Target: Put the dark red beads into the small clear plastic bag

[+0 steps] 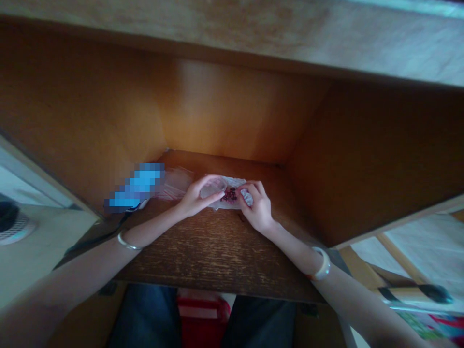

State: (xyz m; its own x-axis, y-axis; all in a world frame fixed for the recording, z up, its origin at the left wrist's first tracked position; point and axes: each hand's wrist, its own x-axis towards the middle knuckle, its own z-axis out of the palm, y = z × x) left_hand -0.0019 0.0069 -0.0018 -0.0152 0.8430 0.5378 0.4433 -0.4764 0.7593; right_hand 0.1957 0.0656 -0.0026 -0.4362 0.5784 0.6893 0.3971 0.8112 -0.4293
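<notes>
My left hand (197,195): fingers curved over a small clear plastic container (212,188), resting on it and closed around its side

My right hand (258,205): fingertips pressed together on the edge of a crumpled white wrapper (237,186), just beside the beans

Dark red beans (229,195): a small heap lying on the white wrapper, between my two hands, which are close together

Under my hands: a dark wood-grain counter (217,251), with the wrapper on it toward the back of the wooden cubby (221,106)

To my left: a clear plastic bag (176,183) beside the container, then a blue packet (136,186) with a black cable (105,237) running from it

Writing: the blue packet is too blurred to read; I can read no label anywhere

My wrists: a thin silver bangle (128,241) on the left, a wide white bangle (322,263) on the right

Below the counter: my jeans (145,314) and something red (203,314) between my knees
</notes>
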